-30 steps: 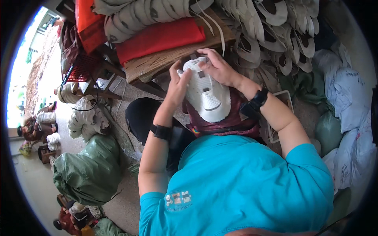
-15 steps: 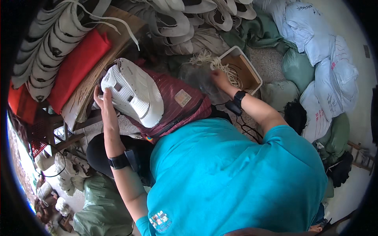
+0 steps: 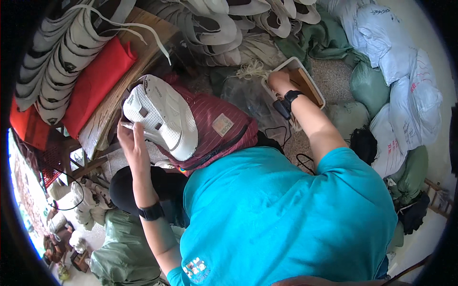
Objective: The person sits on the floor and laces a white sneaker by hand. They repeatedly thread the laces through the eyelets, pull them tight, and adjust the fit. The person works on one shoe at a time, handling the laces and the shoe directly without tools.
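A white shoe upper (image 3: 164, 119) with perforated panels lies across my lap on a dark red striped cloth (image 3: 217, 107). My left hand (image 3: 132, 143) is beside the upper's left edge, its fingers apart; whether the fingertips touch the edge is unclear. My right hand (image 3: 279, 81) reaches into a white rectangular bin (image 3: 296, 61), and its fingers are hidden there. Pale laces (image 3: 253, 70) lie bunched at the bin's left side, over a clear plastic bag (image 3: 243, 95).
Stacked grey shoe uppers (image 3: 71, 59) and red material (image 3: 102, 83) rest on a wooden bench (image 3: 107, 102) at left. More pale uppers (image 3: 214, 31) are piled at the far side. White sacks (image 3: 386, 38) and green sacks (image 3: 369, 86) line the right. Black cables (image 3: 304, 162) trail below the bin.
My right hand has moved from the laces into the bin. My left hand has slid down from the upper's face to its side, and its thumb no longer lies on the upper.
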Tool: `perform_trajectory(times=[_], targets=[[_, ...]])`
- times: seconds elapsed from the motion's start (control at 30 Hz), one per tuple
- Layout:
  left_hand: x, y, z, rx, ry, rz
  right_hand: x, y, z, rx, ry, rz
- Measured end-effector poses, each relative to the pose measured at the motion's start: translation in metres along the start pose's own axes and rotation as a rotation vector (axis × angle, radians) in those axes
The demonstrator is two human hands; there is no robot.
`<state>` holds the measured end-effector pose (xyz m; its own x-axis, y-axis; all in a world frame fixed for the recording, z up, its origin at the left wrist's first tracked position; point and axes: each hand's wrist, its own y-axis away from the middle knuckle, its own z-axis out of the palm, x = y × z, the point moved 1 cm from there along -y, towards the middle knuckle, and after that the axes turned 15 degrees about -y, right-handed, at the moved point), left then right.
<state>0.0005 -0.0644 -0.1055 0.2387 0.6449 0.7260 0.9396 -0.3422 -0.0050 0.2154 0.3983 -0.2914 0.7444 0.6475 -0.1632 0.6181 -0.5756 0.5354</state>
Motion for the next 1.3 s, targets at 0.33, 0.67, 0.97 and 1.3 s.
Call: perform_trajectory(times=[0.33,0.67,0.97,1.3], targets=[[0.163,0.035,-0.008,-0.671,0.685,0.279,-0.22,0.211,-0.192,-0.496,-0.812,-1.162],[0.078,0.052,-0.057,-0.427,0.486,0.068,-0.17,0.125,-0.211,0.005,-1.226,-0.775],[0.051,0.07,-0.053,-0.429,0.557,0.091,-0.138,0.097,-0.194,0.601,0.186,-0.339],[0.09,0.059,-0.018,-0.483,0.421,0.005,-0.287,0.23,-0.129,-0.491,-1.01,-1.073]])
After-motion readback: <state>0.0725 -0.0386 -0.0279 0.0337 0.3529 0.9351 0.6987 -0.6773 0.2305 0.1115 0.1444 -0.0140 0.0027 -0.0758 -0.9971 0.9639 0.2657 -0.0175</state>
